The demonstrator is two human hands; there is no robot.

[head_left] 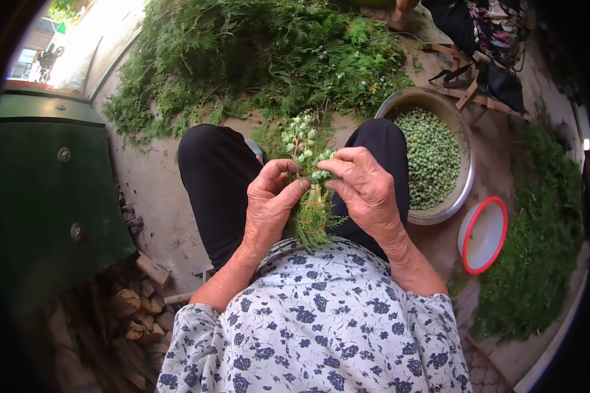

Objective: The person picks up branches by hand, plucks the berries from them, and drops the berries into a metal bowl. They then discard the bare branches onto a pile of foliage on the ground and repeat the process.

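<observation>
Between my knees is a green conifer sprig (pixel 311 213) with pale green cones (pixel 299 136) clustered at its upper end. My left hand (pixel 272 196) pinches the sprig's stem between thumb and fingers. Close beside it, my right hand (pixel 366 190) has thumb and fingertips closed on a few pale cones at the sprig's right side. Past my right knee stands a wide metal basin (pixel 467 171) holding a heap of small green cones (pixel 432 157).
A large pile of cut branches (pixel 255 59) lies ahead. To the right are a red-rimmed white bowl (pixel 484 236), more greenery (pixel 534 262) and a wooden folding stool (pixel 469 95). A green metal box (pixel 59 190) and firewood (pixel 124 304) are at left. Part of another person shows at the top.
</observation>
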